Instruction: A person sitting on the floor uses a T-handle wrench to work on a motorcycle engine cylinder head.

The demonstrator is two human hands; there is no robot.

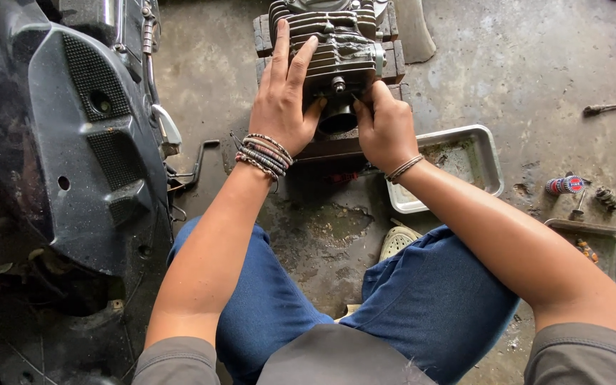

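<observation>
1. Nearest the person, just right of the finned engine cylinder [333, 50], a shallow metal tray [479, 153] lies on the floor [522, 64]; an elbow swing could knock it.
2. At the cylinder's near end, the right hand [386, 128] has its grip pinched together at the round sleeve opening; the fingers could slip on the oily metal.
3. The left hand [279, 107] lies spread flat over the fins, its grip apart. The cylinder rests on wooden blocks [393, 60] and may rock or tip off.
4. Left of it, the motorcycle panel [87, 142] crowds that elbow.

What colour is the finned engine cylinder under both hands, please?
The finned engine cylinder is dark grey metal; head view.
</observation>
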